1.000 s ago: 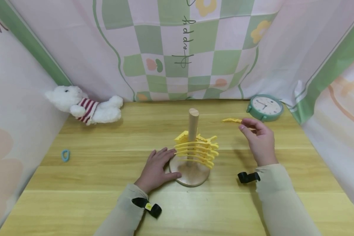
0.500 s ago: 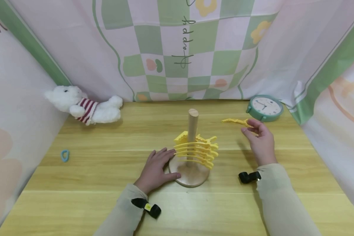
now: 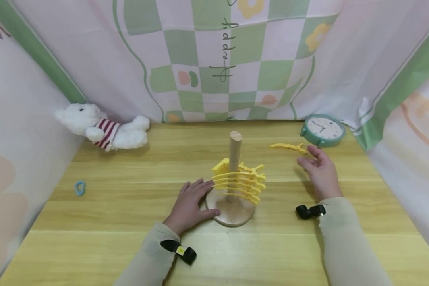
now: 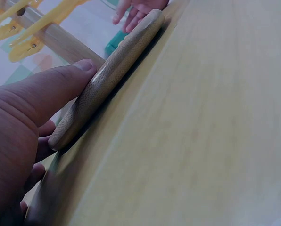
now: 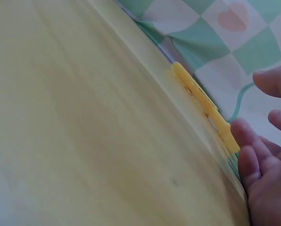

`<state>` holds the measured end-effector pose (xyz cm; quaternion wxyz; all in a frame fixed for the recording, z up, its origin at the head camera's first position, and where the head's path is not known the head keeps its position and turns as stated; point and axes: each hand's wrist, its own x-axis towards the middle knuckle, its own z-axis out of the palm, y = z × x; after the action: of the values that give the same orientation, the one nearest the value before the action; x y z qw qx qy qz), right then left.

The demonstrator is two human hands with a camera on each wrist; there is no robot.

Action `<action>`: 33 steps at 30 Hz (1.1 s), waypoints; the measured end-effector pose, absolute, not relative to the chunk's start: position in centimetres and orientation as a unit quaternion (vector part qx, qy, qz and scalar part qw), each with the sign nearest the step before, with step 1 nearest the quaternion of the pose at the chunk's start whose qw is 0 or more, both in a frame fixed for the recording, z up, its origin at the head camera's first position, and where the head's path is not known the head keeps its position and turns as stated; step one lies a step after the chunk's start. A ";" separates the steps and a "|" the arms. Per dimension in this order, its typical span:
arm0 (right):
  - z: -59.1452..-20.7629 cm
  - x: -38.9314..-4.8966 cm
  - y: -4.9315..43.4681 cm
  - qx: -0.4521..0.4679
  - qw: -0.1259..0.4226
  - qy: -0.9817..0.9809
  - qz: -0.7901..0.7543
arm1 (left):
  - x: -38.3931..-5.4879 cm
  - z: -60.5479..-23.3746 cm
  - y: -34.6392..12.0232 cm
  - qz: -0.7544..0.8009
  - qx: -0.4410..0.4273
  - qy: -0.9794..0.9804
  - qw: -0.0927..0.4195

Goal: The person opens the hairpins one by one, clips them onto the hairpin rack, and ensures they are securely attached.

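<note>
My left hand (image 3: 190, 206) holds the round base of a wooden stand (image 3: 232, 214), thumb and fingers set around its left edge; in the left wrist view the thumb (image 4: 60, 84) lies against the rim. Several yellow alligator hair clips (image 3: 241, 183) are fixed on the upright post (image 3: 234, 153), their long jaws sticking out sideways. Another yellow alligator hair clip (image 3: 288, 147) lies flat on the table, behind and to the right of the post. Just right of it is my right hand (image 3: 319, 171), fingers relaxed and holding nothing. In the right wrist view this clip (image 5: 202, 101) lies beyond the fingertips.
At the back right lies a green round clock (image 3: 323, 130), close to the right hand. A white plush toy (image 3: 107, 129) in a striped shirt lies at the back left. Left on the table (image 3: 128, 214) is a small blue loop (image 3: 80, 188). Patterned curtains (image 3: 214, 59) enclose the back and sides.
My right hand has let go of the loose hair clip and drawn slightly to the right, leaving it on the table. The left hand has stayed at the stand's base.
</note>
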<state>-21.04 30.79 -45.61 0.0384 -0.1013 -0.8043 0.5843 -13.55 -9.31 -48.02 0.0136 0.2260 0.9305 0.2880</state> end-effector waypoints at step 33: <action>-45.8 -24.0 33.5 -0.032 -0.030 -0.885 0.463 | -13.9 -48.3 -9.4 0.285 0.225 0.932 0.012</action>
<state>-24.02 33.46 -45.79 -0.0304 -0.0315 -0.8855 0.4626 -13.94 -9.38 -48.32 0.0123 0.2250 0.9316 0.2852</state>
